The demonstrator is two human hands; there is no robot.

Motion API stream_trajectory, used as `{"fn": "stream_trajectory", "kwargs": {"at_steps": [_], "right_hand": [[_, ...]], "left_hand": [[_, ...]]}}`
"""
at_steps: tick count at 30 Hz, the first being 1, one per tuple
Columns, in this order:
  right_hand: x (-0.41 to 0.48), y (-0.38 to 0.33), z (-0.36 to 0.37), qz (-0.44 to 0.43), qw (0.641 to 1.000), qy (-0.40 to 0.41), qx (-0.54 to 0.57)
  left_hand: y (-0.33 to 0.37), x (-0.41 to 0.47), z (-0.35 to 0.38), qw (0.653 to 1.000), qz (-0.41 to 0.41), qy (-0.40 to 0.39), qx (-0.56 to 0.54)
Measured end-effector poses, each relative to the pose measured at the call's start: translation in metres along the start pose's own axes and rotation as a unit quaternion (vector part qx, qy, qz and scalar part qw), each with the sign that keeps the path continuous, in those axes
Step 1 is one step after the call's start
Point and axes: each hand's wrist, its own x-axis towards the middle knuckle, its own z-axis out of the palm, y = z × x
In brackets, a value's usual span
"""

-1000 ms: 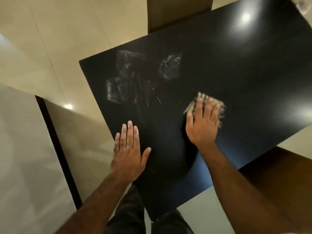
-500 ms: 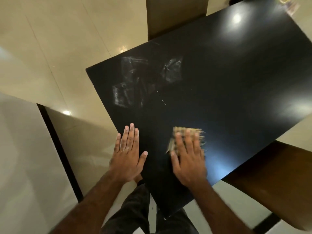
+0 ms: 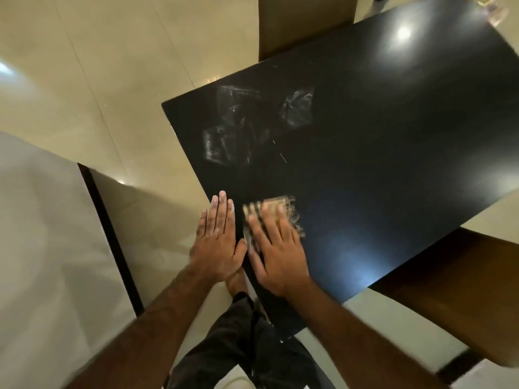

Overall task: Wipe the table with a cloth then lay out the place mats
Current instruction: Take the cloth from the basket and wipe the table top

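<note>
A glossy black table [image 3: 379,141] fills the middle and right of the view. My right hand [image 3: 276,249] presses flat on a small frayed tan cloth [image 3: 280,207] near the table's near-left edge; the hand and cloth are blurred. Beside it, my left hand [image 3: 217,240] lies flat with fingers together at the table's left edge, almost touching the right hand. Whitish smudged patches [image 3: 233,133] mark the tabletop farther away, toward its left corner. No place mats are in view.
A tan chair back [image 3: 303,23] stands at the table's far side. A brown wooden chair seat [image 3: 460,304] sits at the right, below the table's edge. Beige tiled floor [image 3: 98,66] surrounds the table. A pale panel with a dark edge [image 3: 109,234] lies at left.
My right hand has dragged the cloth from the table's middle toward me and leftward, ending beside my left hand. The left hand has stayed flat at the table's edge.
</note>
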Motion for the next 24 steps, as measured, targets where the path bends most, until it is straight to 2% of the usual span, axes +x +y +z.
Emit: {"fn": "stream_trajectory", "kwargs": {"at_steps": [3,6,10,12,14,17,20,24], "right_hand": [[-0.093,0.012,0.02,0.007,0.999,-0.034,0.006],[-0.129,0.048,0.018,0.089,0.996,-0.031,-0.002],[-0.066,0.074,-0.006,0.198,0.979,0.041,0.037],[-0.006,0.071,-0.016,0.215,0.972,0.078,0.06],[0.047,0.048,-0.017,0.187,0.976,0.102,0.048],[0.068,-0.007,-0.004,0.054,0.995,0.082,0.027],[0.03,-0.04,0.012,-0.039,0.998,0.034,0.031],[-0.031,-0.016,0.015,-0.109,0.989,-0.021,0.096]], "left_hand": [[0.0,-0.002,0.0,1.0,-0.019,-0.008,0.023],[0.005,-0.009,0.0,0.999,-0.037,-0.007,0.031],[0.009,-0.02,0.002,0.998,-0.055,-0.019,0.03],[0.01,-0.023,-0.004,0.998,-0.054,-0.018,-0.011],[0.008,-0.024,-0.015,0.995,-0.054,-0.005,-0.084],[-0.001,-0.033,-0.023,0.988,-0.079,0.039,-0.13],[-0.009,-0.046,-0.022,0.987,-0.104,0.047,-0.111],[0.011,-0.06,-0.013,0.991,-0.09,0.064,-0.074]]}}
